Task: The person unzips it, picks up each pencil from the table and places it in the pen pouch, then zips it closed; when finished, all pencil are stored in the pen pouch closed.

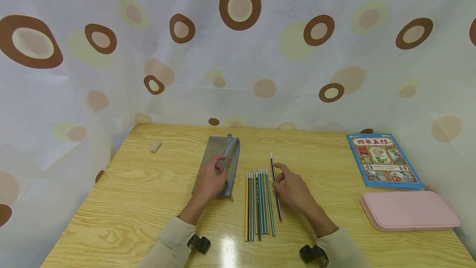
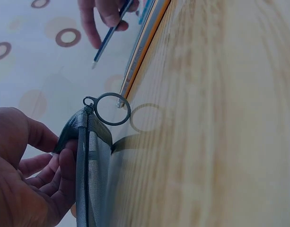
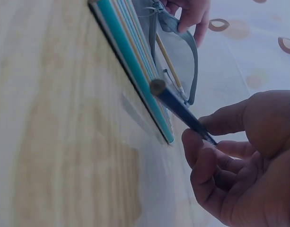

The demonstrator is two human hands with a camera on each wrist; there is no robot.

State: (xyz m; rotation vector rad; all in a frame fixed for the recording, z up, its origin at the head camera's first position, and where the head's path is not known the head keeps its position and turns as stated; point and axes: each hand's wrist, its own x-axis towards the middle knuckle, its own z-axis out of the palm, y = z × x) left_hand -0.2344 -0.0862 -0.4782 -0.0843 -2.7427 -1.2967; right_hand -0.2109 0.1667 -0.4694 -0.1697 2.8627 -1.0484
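A grey zippered pouch lies on the wooden table with its zip side parted. My left hand pinches the pouch's edge between thumb and fingers; the left wrist view shows a ring pull at the zip's end. Right of the pouch, several pencils lie side by side in a row, yellow, teal and dark. My right hand pinches a dark pencil just right of that row. In the right wrist view this pencil is tilted, one blunt end towards the camera.
A small beige eraser-like block lies at the back left of the table. On the right are a blue-bordered illustrated book and a pink case. A patterned curtain stands behind the table and along its sides.
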